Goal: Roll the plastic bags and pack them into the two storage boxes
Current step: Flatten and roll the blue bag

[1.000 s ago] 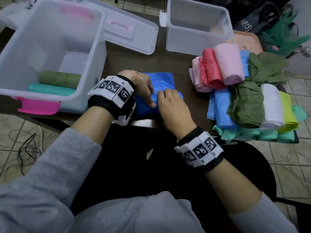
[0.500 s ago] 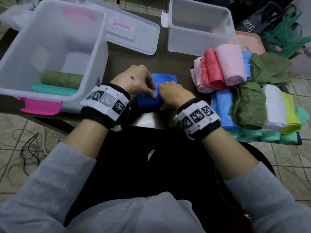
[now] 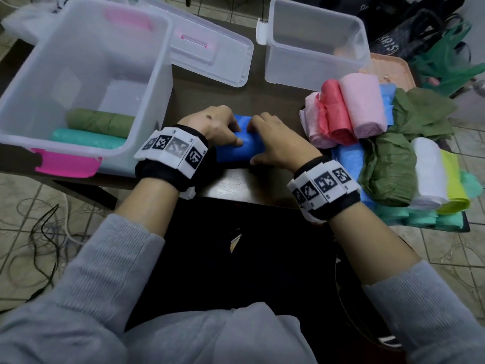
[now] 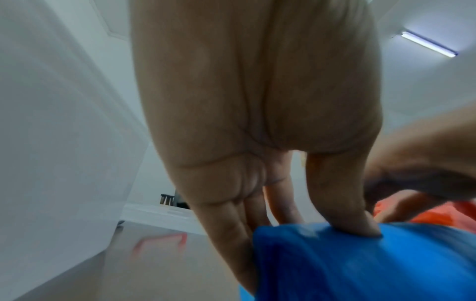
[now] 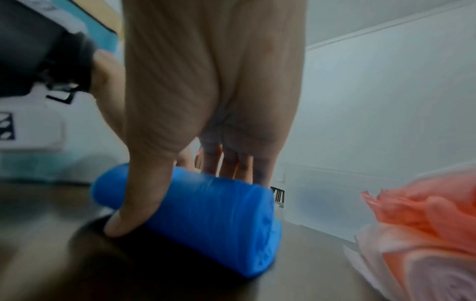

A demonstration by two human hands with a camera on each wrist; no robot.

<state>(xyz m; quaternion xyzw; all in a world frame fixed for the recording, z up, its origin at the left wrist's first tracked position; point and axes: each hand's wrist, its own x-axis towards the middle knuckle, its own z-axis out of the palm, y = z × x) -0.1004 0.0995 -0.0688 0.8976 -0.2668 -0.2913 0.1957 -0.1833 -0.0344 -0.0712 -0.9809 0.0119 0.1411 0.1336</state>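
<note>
A blue plastic bag lies rolled into a tight cylinder on the dark table, between both hands. My left hand grips its left end, thumb on the near side and fingers behind. My right hand grips its right end the same way. The left wrist view shows the blue roll under the thumb. In the right wrist view the blue roll sits between thumb and fingers. The big storage box at the left holds a green roll and a teal roll. The small storage box stands behind.
A pile of bags lies at the right: red roll, pink roll, green bags, white roll, yellow-green roll, teal bags. A clear lid lies between the boxes. Cables trail on the floor.
The flat blue sheet has been rolled away from me into a full cylinder. Both hands moved forward with it.
</note>
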